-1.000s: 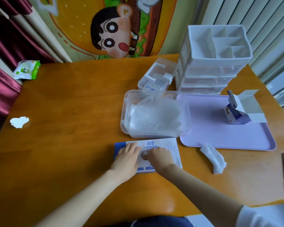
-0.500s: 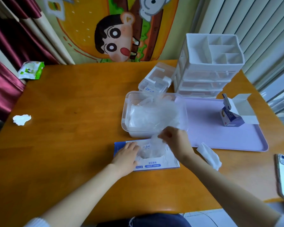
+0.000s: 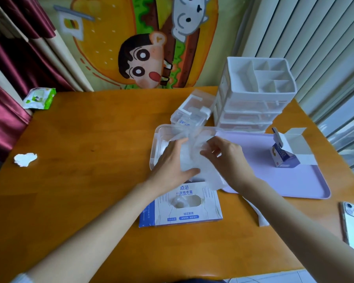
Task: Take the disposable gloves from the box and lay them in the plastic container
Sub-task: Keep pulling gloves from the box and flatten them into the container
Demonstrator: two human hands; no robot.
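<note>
Left hand [image 3: 172,163] lies spread with straight fingers on the thin translucent disposable gloves [image 3: 189,158] in the clear rectangular plastic container [image 3: 157,139] mid-worktop, while right hand [image 3: 228,158] pinches one of them above it, the blue-and-white cardboard glove box [image 3: 192,215] lying just nearer.

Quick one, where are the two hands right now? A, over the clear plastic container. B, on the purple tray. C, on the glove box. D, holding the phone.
A: the left hand and right hand are both over the clear plastic container, handling a thin glove, while the glove box lies untouched nearer the person.
</note>
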